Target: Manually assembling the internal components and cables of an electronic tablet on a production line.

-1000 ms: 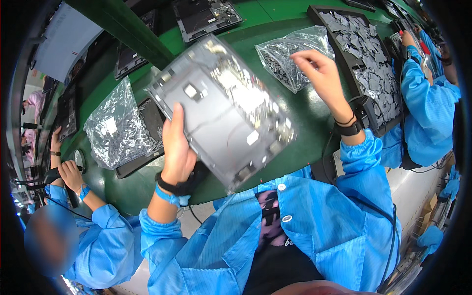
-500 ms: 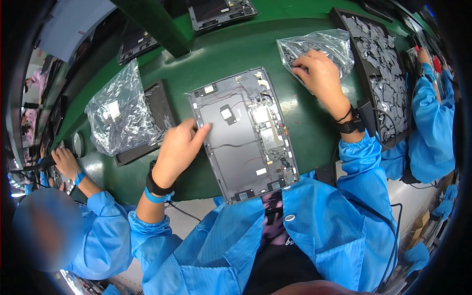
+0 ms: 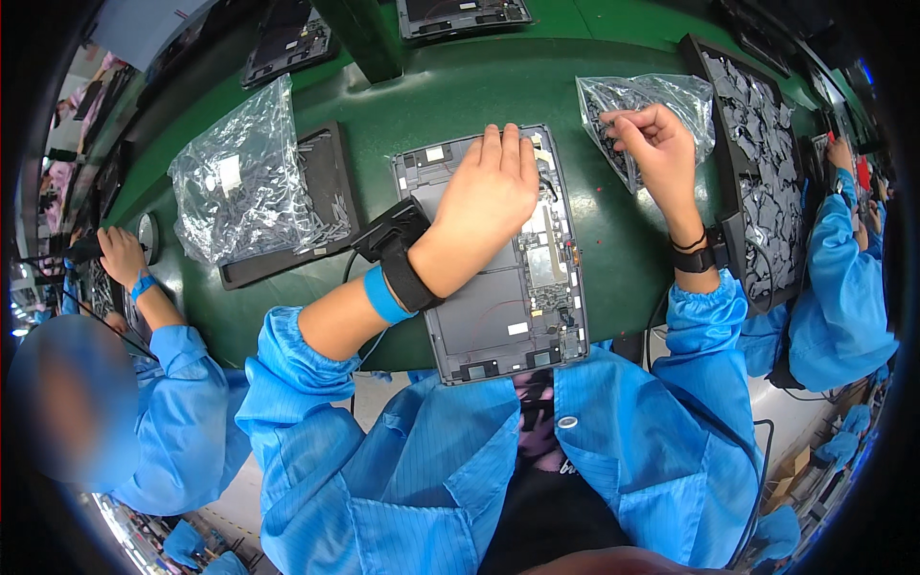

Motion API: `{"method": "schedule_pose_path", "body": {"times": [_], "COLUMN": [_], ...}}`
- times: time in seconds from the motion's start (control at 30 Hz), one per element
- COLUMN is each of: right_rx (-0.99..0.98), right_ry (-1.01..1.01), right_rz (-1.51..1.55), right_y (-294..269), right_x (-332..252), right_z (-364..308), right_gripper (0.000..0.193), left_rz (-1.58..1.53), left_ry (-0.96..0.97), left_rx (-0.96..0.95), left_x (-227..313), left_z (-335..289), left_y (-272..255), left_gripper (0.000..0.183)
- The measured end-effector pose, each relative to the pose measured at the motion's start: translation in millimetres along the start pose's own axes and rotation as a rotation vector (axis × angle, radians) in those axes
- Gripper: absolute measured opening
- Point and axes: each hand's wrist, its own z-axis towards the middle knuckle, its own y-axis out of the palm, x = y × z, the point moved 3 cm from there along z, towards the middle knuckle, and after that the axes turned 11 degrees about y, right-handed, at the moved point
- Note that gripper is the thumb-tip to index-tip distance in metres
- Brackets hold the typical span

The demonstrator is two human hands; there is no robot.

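In front of me on the green bench lies an opened tablet housing [image 3: 476, 326], its circuit board and thin wires exposed. My left hand [image 3: 491, 196] lies flat across its upper part, fingers stretched out together and pointing away from me. It hides the middle of the housing and part of the board's top end. To the right of the housing, my right hand [image 3: 659, 153] is raised at a clear plastic bag [image 3: 690, 101] of small dark pieces. Its thumb and forefinger are pinched together; whatever is between them is too small to make out.
At left, a clear bag [image 3: 230, 206] of grey strips rests on a dark tray [image 3: 337, 158]. A long black tray [image 3: 736, 203] of grey pieces stands at right. A green post [image 3: 359, 38] rises behind, near other tablet housings [image 3: 465, 14]. Co-workers' arms [image 3: 153, 297] flank me.
My left hand has moved from the housing's left edge onto its upper part and flattened out. My right hand has lifted slightly off the bag, its fingers turned more upward.
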Motion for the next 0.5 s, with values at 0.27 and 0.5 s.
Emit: {"method": "schedule_pose_path", "body": {"times": [0.27, 0.5], "right_rx": [-0.110, -0.002], "right_ry": [-0.109, -0.090], "right_rz": [0.218, 0.117], "right_y": [15, 8], "right_x": [-5, -13], "right_z": [0, -7], "right_gripper": [0.006, 0.020], "left_rz": [0.019, -0.121], "left_ry": [-0.046, -0.024], "left_rx": [0.056, 0.037], "left_x": [19, 40], "left_z": [-10, -36], "left_y": [-27, -39], "left_gripper": [0.048, 0.045]}}
